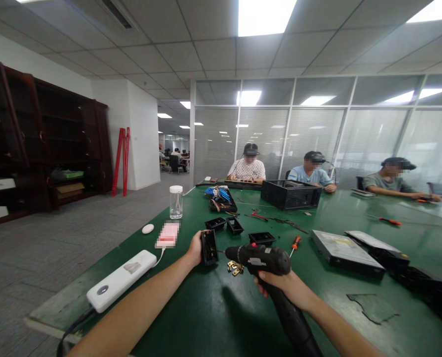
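My left hand [196, 248] grips a small black plastic box [209, 248] by its left side, tilted up so its hollow side faces right. In my right hand [273, 283] is a black cordless drill [260, 259], its bit pointing left at the box. The bit's tip is close to the box; whether it touches anything inside I cannot tell. Below the chuck lies a small pile of brass-coloured metal pieces [235, 268] on the green table [191, 312]. Similar black plastic boxes [234, 225] lie just beyond my hands.
A white power strip [122, 280], a clear jar [176, 202] and a round white case [148, 228] stand left. An orange screwdriver [295, 244] and a silver drive [346, 250] lie right. Behind are a black metal case [290, 194] and bundled wires [221, 196]. Several people sit across the table.
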Demonstrator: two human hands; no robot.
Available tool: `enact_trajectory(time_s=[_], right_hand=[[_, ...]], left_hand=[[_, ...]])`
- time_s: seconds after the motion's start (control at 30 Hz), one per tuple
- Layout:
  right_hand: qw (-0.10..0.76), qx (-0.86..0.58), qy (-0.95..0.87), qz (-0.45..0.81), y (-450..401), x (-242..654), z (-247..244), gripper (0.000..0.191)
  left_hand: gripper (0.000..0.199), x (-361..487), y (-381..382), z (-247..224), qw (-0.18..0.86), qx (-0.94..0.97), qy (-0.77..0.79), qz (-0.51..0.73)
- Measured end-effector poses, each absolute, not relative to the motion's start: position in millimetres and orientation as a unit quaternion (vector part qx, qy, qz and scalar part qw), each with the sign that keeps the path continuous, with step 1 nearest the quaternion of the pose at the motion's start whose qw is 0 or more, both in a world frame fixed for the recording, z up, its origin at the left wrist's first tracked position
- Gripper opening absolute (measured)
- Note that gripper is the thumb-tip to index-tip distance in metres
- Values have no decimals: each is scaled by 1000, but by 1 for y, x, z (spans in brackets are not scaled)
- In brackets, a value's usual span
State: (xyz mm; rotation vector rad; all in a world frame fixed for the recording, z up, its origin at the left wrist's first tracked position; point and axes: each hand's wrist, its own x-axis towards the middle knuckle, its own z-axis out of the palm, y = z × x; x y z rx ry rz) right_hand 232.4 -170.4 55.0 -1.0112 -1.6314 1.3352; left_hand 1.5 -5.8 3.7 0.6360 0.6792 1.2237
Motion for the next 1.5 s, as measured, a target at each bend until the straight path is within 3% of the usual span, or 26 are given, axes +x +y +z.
enact_trajectory(time_s=[1.5], right_hand=[[396,-402,-643,517,-172,232,56,29]], left_hand=[[25,2,-5,3,722,275,315,551]])
